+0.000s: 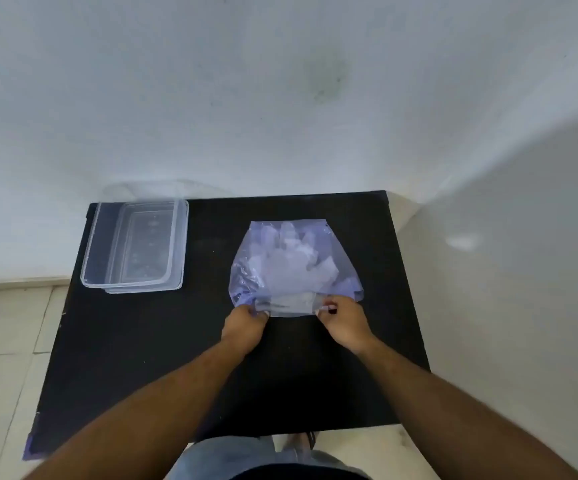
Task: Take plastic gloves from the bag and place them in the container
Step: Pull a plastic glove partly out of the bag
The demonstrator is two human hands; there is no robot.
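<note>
A translucent bluish plastic bag (246, 271) lies on the black table (142, 341), right of centre. Pale, crumpled plastic gloves (287, 258) show through it. My left hand (244, 323) pinches the bag's near edge at its left corner. My right hand (344, 322) pinches the same edge at its right corner, and the edge is stretched between them. A clear rectangular plastic container (135, 245) stands at the table's far left with nothing visible in it.
The table stands against a white wall (280, 98). Pale floor tiles (3, 341) lie to the left and a light surface to the right. My legs and a foot (301, 441) show below the table's near edge.
</note>
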